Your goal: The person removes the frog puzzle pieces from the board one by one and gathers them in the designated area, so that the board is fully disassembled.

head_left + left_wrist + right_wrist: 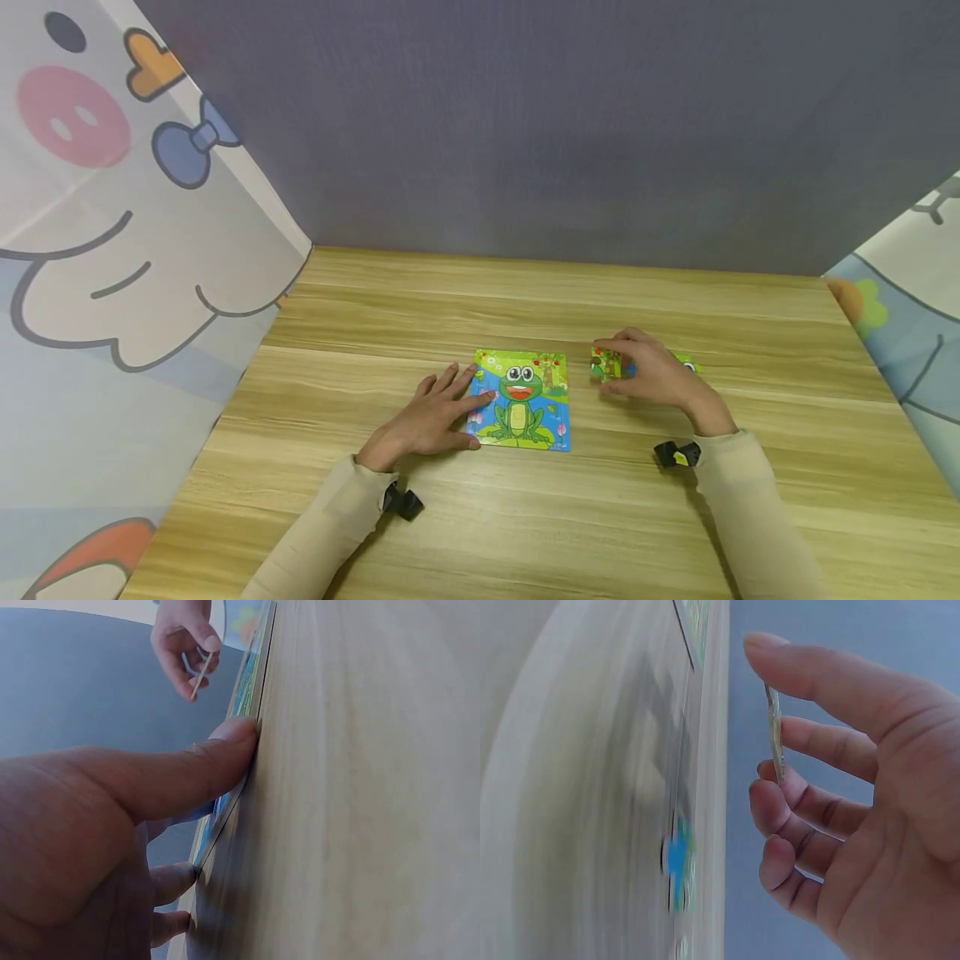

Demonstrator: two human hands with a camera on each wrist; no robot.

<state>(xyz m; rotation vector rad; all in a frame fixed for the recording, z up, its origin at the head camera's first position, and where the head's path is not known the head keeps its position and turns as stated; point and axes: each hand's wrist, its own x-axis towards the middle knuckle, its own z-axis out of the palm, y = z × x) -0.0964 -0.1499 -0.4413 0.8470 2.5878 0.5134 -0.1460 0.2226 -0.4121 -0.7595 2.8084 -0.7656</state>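
Note:
A square frog puzzle board (520, 417) lies flat on the table. My left hand (429, 417) rests on its left side with spread fingers; in the left wrist view the thumb of my left hand (120, 795) touches the board's edge. To the right of the board, my right hand (660, 375) pinches a puzzle piece (606, 365) between thumb and fingers. The right wrist view shows that thin piece (775, 735) edge-on, held off the table by my right hand (885, 750).
More pieces (688, 363) lie behind the right hand, partly hidden; a blue and green one (678, 862) shows in the right wrist view. The wooden table (525, 533) meets a grey partition (555, 133) at the back. Cartoon-printed panels (150, 275) stand at both sides.

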